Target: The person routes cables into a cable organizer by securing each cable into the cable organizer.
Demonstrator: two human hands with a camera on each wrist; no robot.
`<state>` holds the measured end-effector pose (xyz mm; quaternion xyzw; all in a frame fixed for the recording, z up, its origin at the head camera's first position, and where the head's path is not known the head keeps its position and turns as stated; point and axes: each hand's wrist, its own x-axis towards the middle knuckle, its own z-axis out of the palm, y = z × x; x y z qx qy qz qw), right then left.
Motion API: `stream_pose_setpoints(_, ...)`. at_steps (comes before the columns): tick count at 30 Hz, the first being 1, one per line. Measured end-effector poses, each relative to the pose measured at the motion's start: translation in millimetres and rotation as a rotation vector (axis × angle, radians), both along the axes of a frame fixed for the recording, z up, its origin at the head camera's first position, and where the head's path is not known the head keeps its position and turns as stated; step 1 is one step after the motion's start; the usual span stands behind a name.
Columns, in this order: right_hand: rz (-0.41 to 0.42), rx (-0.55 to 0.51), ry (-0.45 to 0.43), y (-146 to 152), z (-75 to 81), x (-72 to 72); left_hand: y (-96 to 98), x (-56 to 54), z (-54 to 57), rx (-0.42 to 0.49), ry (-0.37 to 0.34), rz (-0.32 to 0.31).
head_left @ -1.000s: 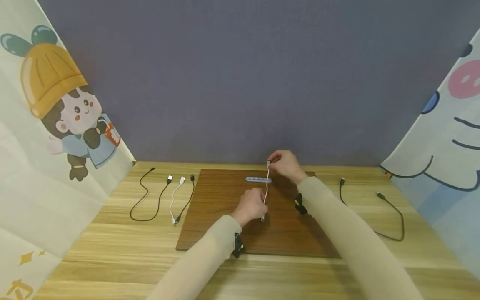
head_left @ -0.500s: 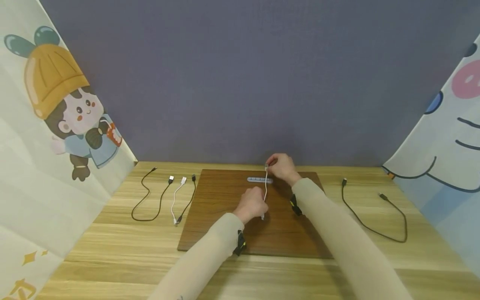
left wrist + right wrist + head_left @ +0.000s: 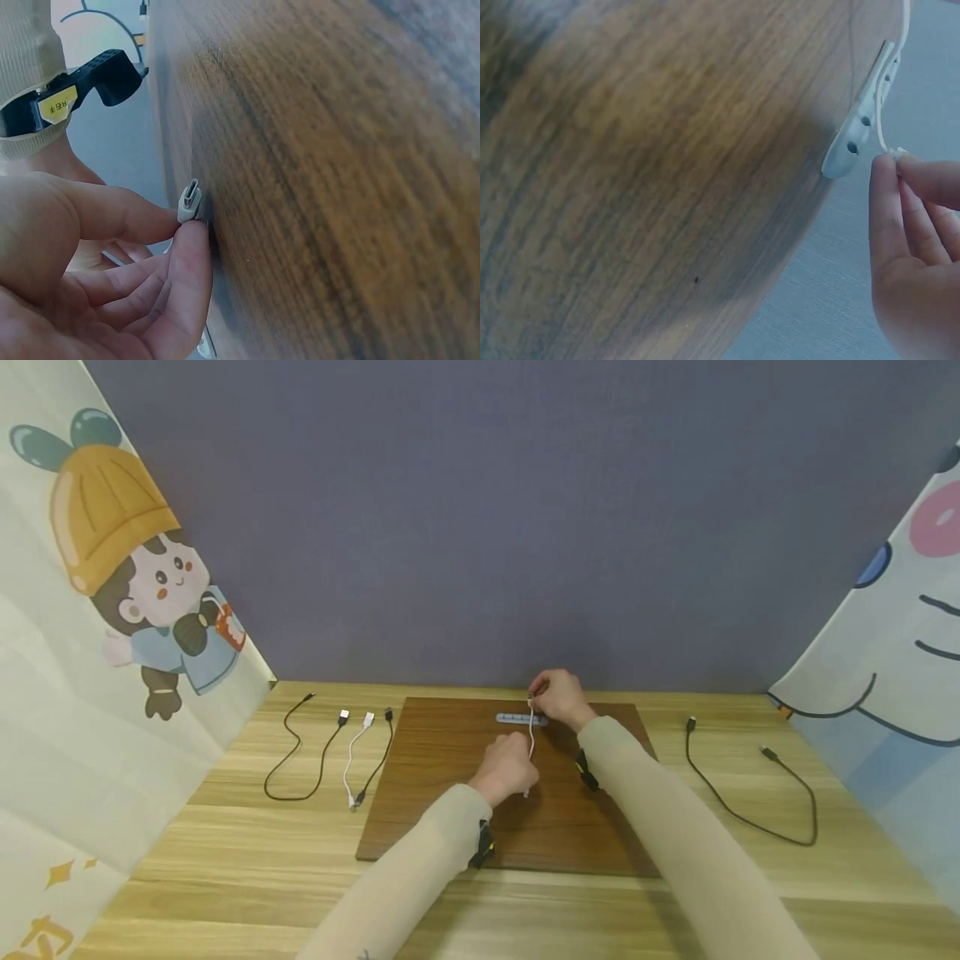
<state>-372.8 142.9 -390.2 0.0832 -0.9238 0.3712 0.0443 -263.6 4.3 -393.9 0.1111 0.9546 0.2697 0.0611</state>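
A short white charging cable (image 3: 532, 743) runs between my two hands above a dark brown wooden board (image 3: 435, 793). My left hand (image 3: 504, 770) pinches its near end between thumb and forefinger; the left wrist view shows the USB-C plug (image 3: 190, 196) poking out. At the far end, my right hand (image 3: 562, 700) pinches the cable by its other plug, mostly hidden by the fingertips. A pale blue-grey cable holder strip (image 3: 512, 718) with several slots lies on the board. The cable passes across it near its right end; whether they touch I cannot tell.
Left of the board lie a black cable (image 3: 321, 764), a short white cable (image 3: 347, 764) and a short black cable (image 3: 378, 764). Another dark cable (image 3: 738, 817) curves on the table (image 3: 225, 860) at the right. A grey panel (image 3: 480, 527) stands behind.
My right hand has moved slightly left and down, bringing its cable end closer to the holder strip. The left hand stays nearly in place, keeping its pinch.
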Motion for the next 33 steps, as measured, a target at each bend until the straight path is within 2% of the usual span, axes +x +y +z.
stream_pose_setpoints(12,-0.004,0.026,-0.007,-2.3,-8.5,-5.5,0.7,0.8,1.5,-0.011,0.018,-0.016)
stream_pose_setpoints(25,0.003,0.072,-0.027,-3.5,-10.5,-8.9,2.1,1.5,2.6,-0.005,-0.035,-0.017)
stream_pose_setpoints(28,0.009,0.093,-0.027,-4.4,-9.8,-8.4,3.5,2.2,2.7,-0.032,-0.035,-0.025)
stream_pose_setpoints(33,0.010,0.108,-0.039,-5.9,-9.9,-7.3,5.7,2.2,1.9,-0.122,0.018,-0.053)
